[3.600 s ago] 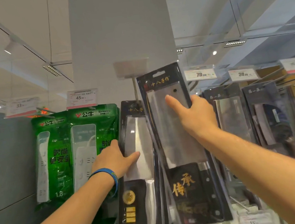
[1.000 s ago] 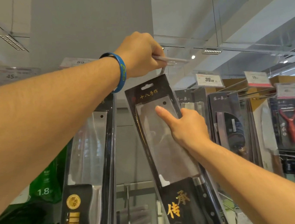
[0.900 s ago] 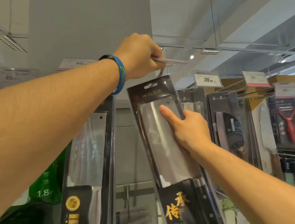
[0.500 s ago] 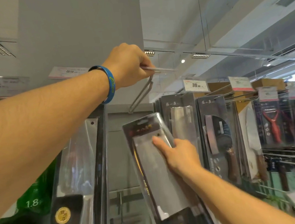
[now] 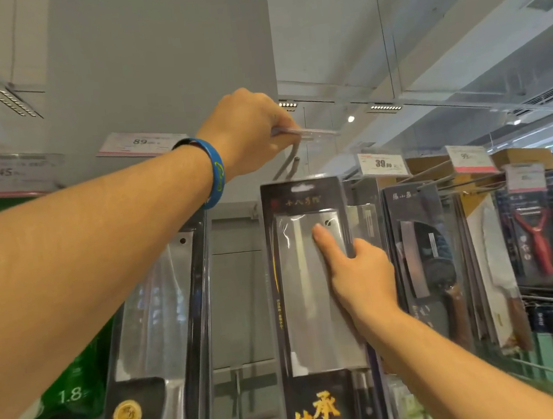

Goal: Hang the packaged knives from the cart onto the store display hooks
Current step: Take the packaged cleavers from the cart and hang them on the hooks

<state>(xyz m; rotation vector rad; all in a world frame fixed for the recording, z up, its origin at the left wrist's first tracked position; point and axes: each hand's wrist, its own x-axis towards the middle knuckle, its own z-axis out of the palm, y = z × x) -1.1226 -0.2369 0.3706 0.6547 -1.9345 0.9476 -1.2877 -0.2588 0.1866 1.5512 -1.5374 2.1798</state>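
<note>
My right hand (image 5: 361,268) grips a black packaged cleaver (image 5: 309,295) by its right edge, forefinger laid on the clear blister. The pack stands upright with its hang slot just under the tips of an empty display hook (image 5: 289,166). My left hand (image 5: 249,133), with a blue wristband, reaches up and pinches the clear price-tag holder (image 5: 307,133) at the hook's front end, holding it lifted. To the left another packaged cleaver (image 5: 166,342) hangs on its own hook.
More packaged knives (image 5: 425,257) and red peelers (image 5: 532,231) hang on hooks to the right, under price tags (image 5: 380,164). Green packages (image 5: 64,388) hang at the lower left. A grey pillar (image 5: 162,67) rises behind the empty hook.
My right hand dropped the pack below the hook half a second ago, then raised it again and turned it upright under the hook tips. My left hand keeps the tag holder lifted.
</note>
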